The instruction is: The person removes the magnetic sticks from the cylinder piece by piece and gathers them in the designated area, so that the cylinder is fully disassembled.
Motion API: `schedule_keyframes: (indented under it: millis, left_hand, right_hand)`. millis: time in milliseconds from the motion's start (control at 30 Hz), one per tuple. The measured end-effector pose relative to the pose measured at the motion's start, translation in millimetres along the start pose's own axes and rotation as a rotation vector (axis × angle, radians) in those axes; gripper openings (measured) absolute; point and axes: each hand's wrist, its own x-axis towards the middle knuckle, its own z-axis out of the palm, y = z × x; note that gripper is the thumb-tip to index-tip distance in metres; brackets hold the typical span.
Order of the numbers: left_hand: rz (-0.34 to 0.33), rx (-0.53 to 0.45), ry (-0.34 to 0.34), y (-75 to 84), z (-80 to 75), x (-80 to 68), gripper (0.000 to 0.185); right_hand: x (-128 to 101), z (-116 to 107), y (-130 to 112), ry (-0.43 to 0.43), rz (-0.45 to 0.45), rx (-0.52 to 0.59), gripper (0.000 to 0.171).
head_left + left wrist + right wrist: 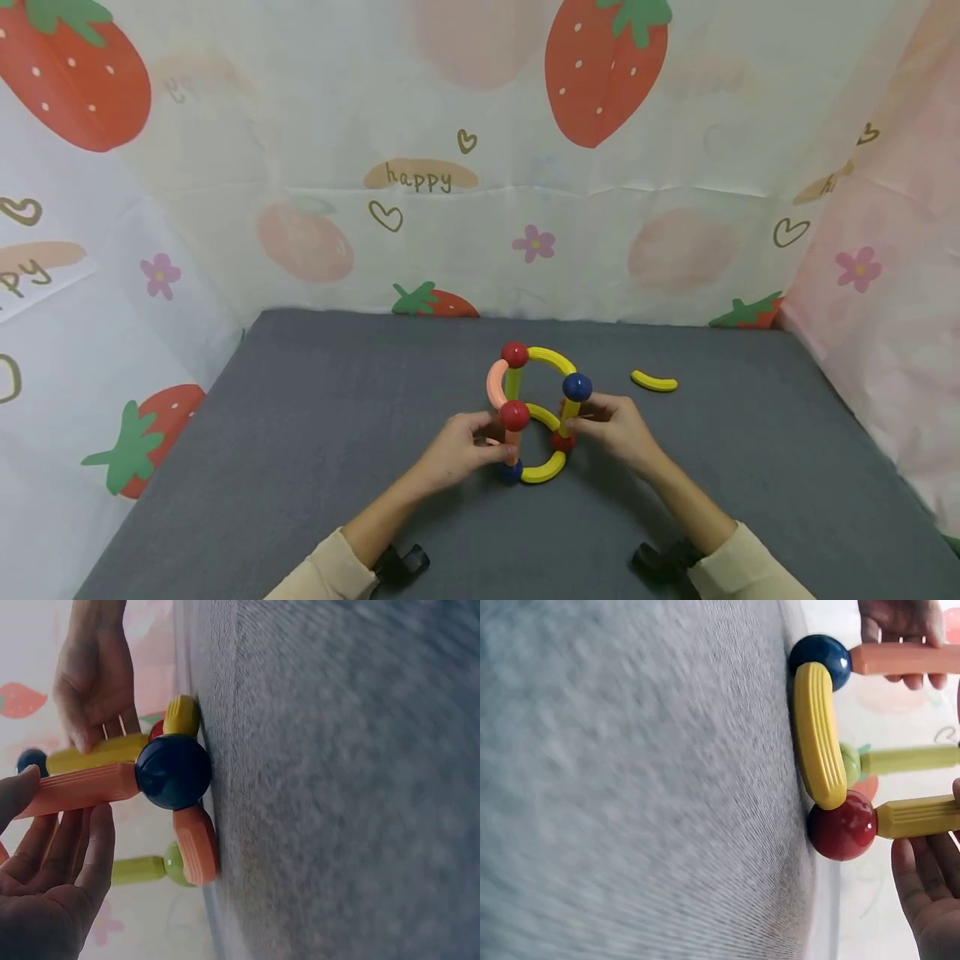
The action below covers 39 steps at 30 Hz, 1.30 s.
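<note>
both hands [457, 452] [617, 429] gripping toy frame [536, 412], mid-mat [300, 467]

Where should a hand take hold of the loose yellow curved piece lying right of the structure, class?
Grip the curved piece across its middle, coming from above. It lies flat on the mat with both long sides free, well apart from the structure, so thumb and finger can probably pinch its narrow width.

A loose yellow curved rod piece [654, 382] lies on the grey felt mat [300, 433], well apart to the right. A strawberry-print backdrop cloth [480, 167], marked "happy", encloses the mat on three sides.
</note>
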Motion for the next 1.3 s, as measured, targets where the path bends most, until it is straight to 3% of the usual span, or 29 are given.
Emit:
schedule_keyframes:
  millis: [133,500,700,1000,1300]
  left_hand:
    - [0.006,-0.014,-0.008,-8.5,5.5,5.1,0.029]
    - [-0.044,0.018,0.006,-6.8,19.0,9.4,0.029]
    - [-0.024,0.015,-0.003,-5.8,22.4,13.2,0.029]
    - [-0.029,0.024,-0.019,-3.1,20.4,10.5,0.027]
    - [-0.009,0.010,0.001,-2.2,3.4,4.2,0.030]
  right_hand:
    - [7,-2,3,0.000,-0.007,-0.017,0.032]
    - [26,1,6,0.003,0.033,-0.071,0.035]
    - [31,1,5,0.012,0.010,-0.060,0.034]
    - [26,-1,6,-0.007,0.014,-0.096,0.036]
    - [13,-8,-8,0.108,-0.020,-0.191,0.032]
